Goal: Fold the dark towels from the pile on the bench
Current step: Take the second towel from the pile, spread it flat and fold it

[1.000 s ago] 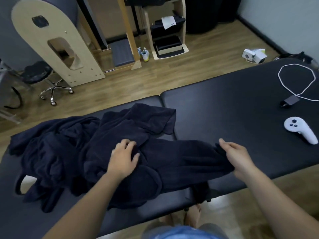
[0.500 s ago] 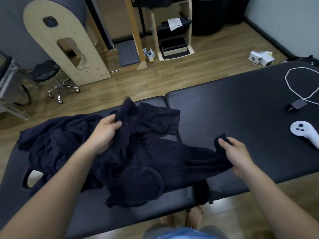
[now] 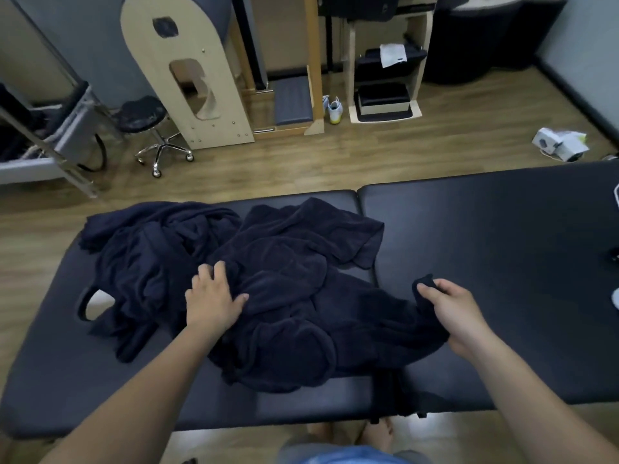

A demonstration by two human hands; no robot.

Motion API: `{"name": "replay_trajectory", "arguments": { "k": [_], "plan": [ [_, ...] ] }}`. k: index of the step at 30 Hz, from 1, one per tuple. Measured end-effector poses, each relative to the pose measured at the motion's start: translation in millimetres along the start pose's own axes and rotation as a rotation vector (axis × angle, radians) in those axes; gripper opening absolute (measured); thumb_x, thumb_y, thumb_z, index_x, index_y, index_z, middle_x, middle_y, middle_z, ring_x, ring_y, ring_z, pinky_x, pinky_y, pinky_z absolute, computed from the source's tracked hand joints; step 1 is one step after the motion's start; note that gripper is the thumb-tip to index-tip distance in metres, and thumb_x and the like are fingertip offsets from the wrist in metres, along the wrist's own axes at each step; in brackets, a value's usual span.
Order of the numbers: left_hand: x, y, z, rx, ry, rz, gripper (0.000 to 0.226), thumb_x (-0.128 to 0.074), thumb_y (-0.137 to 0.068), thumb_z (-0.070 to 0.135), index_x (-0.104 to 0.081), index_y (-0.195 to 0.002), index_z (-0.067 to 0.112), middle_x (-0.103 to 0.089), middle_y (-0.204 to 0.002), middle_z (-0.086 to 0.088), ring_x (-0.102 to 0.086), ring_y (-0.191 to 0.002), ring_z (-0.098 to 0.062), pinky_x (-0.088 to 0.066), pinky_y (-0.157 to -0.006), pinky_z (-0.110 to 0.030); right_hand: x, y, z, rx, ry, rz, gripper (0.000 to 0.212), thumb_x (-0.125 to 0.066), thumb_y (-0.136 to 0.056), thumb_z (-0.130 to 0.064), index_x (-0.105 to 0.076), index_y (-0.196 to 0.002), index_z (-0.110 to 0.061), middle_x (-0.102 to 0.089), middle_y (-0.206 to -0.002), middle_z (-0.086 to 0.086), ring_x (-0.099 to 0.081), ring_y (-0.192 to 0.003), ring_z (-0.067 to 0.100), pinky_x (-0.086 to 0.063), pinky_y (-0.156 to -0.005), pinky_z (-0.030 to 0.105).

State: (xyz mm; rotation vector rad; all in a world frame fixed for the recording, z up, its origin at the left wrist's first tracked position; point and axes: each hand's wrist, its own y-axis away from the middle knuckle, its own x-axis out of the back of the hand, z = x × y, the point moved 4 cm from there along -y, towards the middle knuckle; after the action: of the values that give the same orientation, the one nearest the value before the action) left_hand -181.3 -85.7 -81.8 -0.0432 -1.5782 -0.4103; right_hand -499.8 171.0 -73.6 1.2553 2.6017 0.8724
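Observation:
A crumpled pile of dark navy towels (image 3: 160, 249) lies on the left half of the black padded bench (image 3: 485, 236). The nearest towel (image 3: 301, 296) spreads rumpled across the bench's middle seam toward the front edge. My left hand (image 3: 212, 298) rests on this towel's left part with fingers spread and slightly bent. At the right, my right hand (image 3: 452, 309) pinches the towel's right corner between thumb and fingers, a little above the bench surface.
The bench has a face hole (image 3: 95, 303) at its left end. A white controller (image 3: 615, 298) shows at the right edge. Beyond the bench on the wooden floor stand a rolling stool (image 3: 147, 128), a wooden arched unit (image 3: 187, 72) and a shelf (image 3: 385, 61).
My left hand let go of the raised fold it held up half a second ago and came down onto the towel. The right hand kept its pinch on the corner.

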Motion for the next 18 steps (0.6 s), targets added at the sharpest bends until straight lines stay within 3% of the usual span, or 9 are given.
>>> {"name": "replay_trajectory", "arguments": {
  "k": [2,4,6,9,12,14,16,18],
  "plan": [
    [-2,-5,2,-0.045,0.118,0.035,0.050,-0.065,-0.092,0.033,-0.047,-0.133,0.010,-0.048,-0.129,-0.012,-0.051,-0.115,-0.032,-0.046,-0.094,-0.043,1,3,-3,0.014,0.002,-0.004,0.010,-0.064,-0.093,-0.014,-0.067,-0.087,-0.006,-0.068,-0.079,0.009,-0.064,-0.074,0.025,-0.048,-0.073,0.038],
    [-6,-10,-1,-0.001,0.249,-0.055,0.039,-0.064,-0.093,0.024,-0.051,-0.126,0.007,-0.054,-0.123,-0.013,-0.054,-0.105,-0.030,-0.049,-0.086,-0.040,-1,4,-7,0.023,-0.011,-0.011,0.010,-0.063,-0.093,-0.013,-0.067,-0.086,-0.008,-0.068,-0.078,0.008,-0.063,-0.072,0.024,-0.048,-0.071,0.036],
    [-13,-12,-6,0.064,0.336,-0.091,0.041,-0.068,-0.091,0.025,-0.049,-0.122,0.006,-0.053,-0.121,-0.013,-0.053,-0.098,-0.026,-0.048,-0.079,-0.037,-2,5,-9,0.030,-0.023,-0.014,0.009,-0.063,-0.094,-0.012,-0.066,-0.086,-0.008,-0.068,-0.077,0.007,-0.062,-0.070,0.023,-0.047,-0.068,0.033],
    [-17,-13,-18,0.215,0.443,-0.050,0.051,-0.074,-0.086,0.040,-0.047,-0.117,0.010,-0.049,-0.117,-0.008,-0.052,-0.104,-0.028,-0.047,-0.076,-0.038,-1,7,-11,0.035,-0.026,-0.012,0.010,-0.063,-0.094,-0.012,-0.067,-0.086,-0.008,-0.070,-0.075,0.006,-0.064,-0.068,0.023,-0.049,-0.067,0.033],
    [-12,-20,-24,0.267,0.538,0.024,0.023,-0.065,-0.091,0.034,-0.057,-0.100,0.014,-0.060,-0.102,-0.005,-0.060,-0.102,-0.033,-0.050,-0.080,-0.040,0,8,-8,0.043,-0.017,-0.012,0.011,-0.063,-0.094,-0.012,-0.066,-0.084,-0.008,-0.069,-0.071,0.004,-0.063,-0.064,0.020,-0.048,-0.064,0.030],
    [-1,-23,-16,0.290,0.790,0.014,0.012,-0.063,-0.092,0.025,-0.061,-0.085,0.016,-0.067,-0.091,-0.004,-0.064,-0.096,-0.034,-0.049,-0.080,-0.039,-1,7,-10,0.059,-0.010,-0.010,0.013,-0.062,-0.094,-0.012,-0.066,-0.082,-0.010,-0.068,-0.071,0.004,-0.062,-0.065,0.020,-0.047,-0.065,0.030],
    [18,-20,8,0.273,1.170,-0.096,0.022,-0.064,-0.094,0.020,-0.060,-0.073,0.021,-0.070,-0.086,-0.005,-0.067,-0.093,-0.034,-0.053,-0.083,-0.042,-8,7,-11,0.061,-0.016,-0.030,0.015,-0.061,-0.095,-0.012,-0.065,-0.080,-0.012,-0.068,-0.073,0.005,-0.062,-0.067,0.020,-0.048,-0.066,0.031],
    [42,-6,45,0.203,1.465,-0.239,0.022,-0.060,-0.097,0.013,-0.061,-0.076,0.020,-0.070,-0.089,-0.009,-0.067,-0.089,-0.029,-0.054,-0.085,-0.044,-22,12,-15,0.071,-0.046,-0.072,0.016,-0.060,-0.096,-0.012,-0.064,-0.080,-0.013,-0.068,-0.076,0.006,-0.063,-0.070,0.022,-0.049,-0.067,0.032]
  ]
}}
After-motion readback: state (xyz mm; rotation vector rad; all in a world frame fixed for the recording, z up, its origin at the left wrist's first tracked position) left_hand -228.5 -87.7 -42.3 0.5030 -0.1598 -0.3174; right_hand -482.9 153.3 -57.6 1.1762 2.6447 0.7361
